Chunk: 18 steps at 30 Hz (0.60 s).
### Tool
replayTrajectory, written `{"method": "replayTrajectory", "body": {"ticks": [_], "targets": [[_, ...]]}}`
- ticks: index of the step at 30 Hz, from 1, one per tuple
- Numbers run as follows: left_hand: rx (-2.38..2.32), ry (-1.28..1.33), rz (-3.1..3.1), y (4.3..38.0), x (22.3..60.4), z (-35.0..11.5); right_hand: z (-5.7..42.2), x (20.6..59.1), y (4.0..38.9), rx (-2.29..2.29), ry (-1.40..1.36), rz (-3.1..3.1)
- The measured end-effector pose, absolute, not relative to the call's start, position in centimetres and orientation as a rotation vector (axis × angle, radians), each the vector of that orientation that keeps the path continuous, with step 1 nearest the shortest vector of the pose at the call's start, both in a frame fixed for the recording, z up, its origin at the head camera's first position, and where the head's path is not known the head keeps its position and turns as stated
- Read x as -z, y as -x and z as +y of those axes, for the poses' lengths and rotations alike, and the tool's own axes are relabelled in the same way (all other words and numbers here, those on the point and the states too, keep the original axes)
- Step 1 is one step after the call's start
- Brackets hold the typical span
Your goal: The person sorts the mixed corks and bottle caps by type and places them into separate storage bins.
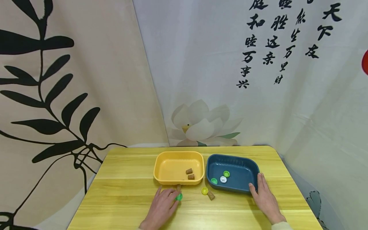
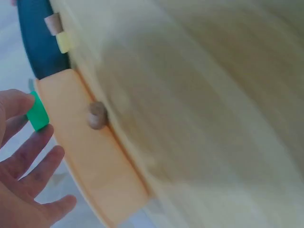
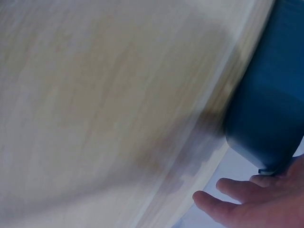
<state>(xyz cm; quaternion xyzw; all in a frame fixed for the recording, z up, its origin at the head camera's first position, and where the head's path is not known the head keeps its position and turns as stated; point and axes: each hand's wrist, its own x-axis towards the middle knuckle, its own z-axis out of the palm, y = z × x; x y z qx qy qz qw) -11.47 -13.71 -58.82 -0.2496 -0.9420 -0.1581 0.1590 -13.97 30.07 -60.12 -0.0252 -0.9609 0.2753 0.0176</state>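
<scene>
My left hand pinches a green bottle cap between thumb and fingertips, in front of the yellow tray; its other fingers are spread. Beside those fingertips a cork stands at the tray's front wall. My right hand rests against the right front corner of the dark blue tray, thumb at the front and straight fingers along the side. Inside the blue tray lie two green caps and a white cap. Two corks lie in the yellow tray.
A yellow cap and another cork lie together on the wooden table, in front of the gap between the trays. Behind the table's far edge hangs a printed cloth.
</scene>
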Motion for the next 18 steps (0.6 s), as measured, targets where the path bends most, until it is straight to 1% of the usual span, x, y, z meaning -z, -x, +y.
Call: {"method": "replayTrajectory", "body": {"ticks": [18], "targets": [[0.573, 0.769, -2.459, 13.4, 55.5, -6.4, 30.2, 60.2, 14.1, -0.853, 0.094, -3.011]]}}
